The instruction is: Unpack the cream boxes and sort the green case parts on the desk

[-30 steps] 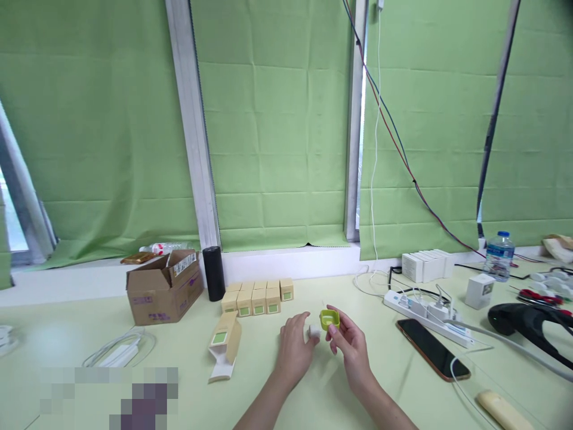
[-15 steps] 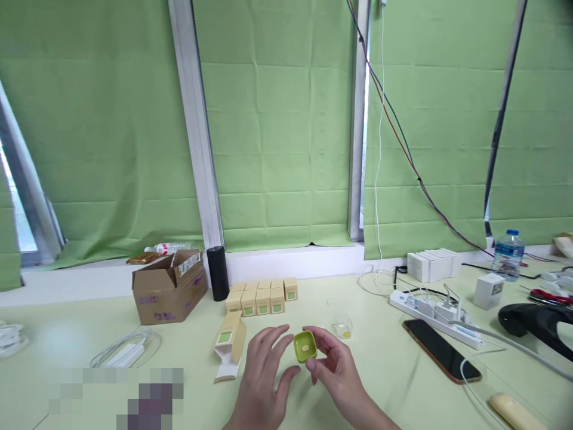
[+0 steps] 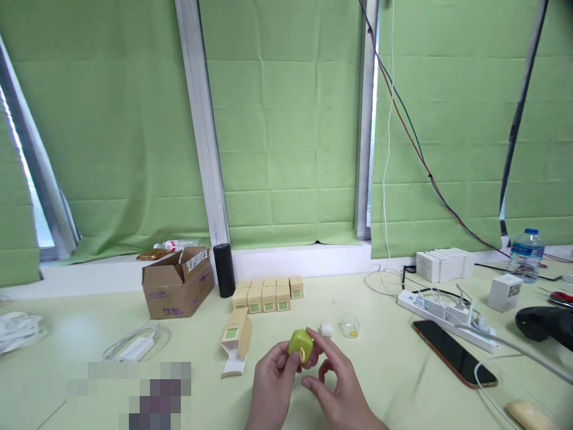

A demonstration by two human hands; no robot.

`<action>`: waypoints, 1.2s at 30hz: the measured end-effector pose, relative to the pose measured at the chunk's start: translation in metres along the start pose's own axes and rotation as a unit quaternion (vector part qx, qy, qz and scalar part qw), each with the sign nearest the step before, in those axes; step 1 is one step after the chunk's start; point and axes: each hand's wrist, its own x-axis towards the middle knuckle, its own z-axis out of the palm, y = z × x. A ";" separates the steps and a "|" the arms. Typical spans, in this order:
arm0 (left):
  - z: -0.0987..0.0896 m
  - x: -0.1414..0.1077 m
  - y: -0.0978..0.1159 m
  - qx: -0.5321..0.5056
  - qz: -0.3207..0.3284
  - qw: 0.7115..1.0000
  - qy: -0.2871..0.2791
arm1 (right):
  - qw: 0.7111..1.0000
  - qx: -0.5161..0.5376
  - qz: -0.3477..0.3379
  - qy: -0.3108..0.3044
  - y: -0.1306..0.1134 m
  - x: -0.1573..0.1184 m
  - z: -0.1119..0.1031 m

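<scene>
Now, gripped by the fingers of the left hand (image 3: 271, 382), with those of the right hand (image 3: 344, 385) parted beside it, the green case (image 3: 301, 342) has been turned rounded-side outward, presumably for handling, while beyond it a white piece (image 3: 326, 329) is left on the counter (image 3: 192, 337).

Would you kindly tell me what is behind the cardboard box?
A golden packet and some clear plastic show on the sill; anything lower down is covered by the cardboard box.
</scene>
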 end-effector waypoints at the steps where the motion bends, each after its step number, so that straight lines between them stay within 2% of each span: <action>1: 0.002 0.001 -0.002 -0.019 -0.019 1.000 -0.013 | 1.000 -0.016 -0.013 0.003 0.002 0.000 0.000; 5: 0.008 0.002 -0.013 -0.050 -0.059 0.996 -0.051 | 0.996 -0.067 -0.044 0.033 0.006 0.001 -0.001; 8: 0.008 -0.001 -0.017 -0.006 -0.049 0.997 -0.062 | 0.995 -0.069 -0.055 0.053 0.006 0.000 -0.003; 11: 0.001 -0.005 -0.010 0.097 0.042 0.994 -0.015 | 0.998 -0.041 -0.042 0.038 0.004 0.000 -0.004; 14: -0.009 -0.009 0.001 0.196 0.172 0.964 0.046 | 0.999 -0.016 -0.023 0.016 0.002 0.001 -0.004; 18: -0.018 -0.009 0.007 0.274 0.297 0.915 0.024 | 0.999 -0.013 -0.030 0.014 0.000 0.001 -0.003; 21: -0.020 -0.007 0.003 0.294 0.335 0.895 0.002 | 0.998 -0.025 -0.052 0.009 0.000 0.001 -0.004; 26: -0.021 -0.006 -0.001 0.309 0.348 0.885 -0.004 | 0.997 -0.042 -0.063 0.004 -0.001 0.002 -0.006; 29: -0.020 -0.008 0.003 0.299 0.348 0.888 -0.006 | 0.996 -0.058 -0.070 -0.007 -0.002 0.003 -0.008; 31: -0.018 -0.009 0.005 0.278 0.327 0.903 -0.003 | 0.995 -0.063 -0.076 -0.017 -0.003 0.003 -0.008; 36: -0.013 -0.010 0.006 0.190 0.226 0.955 0.004 | 0.994 -0.061 -0.084 -0.023 -0.005 0.004 -0.007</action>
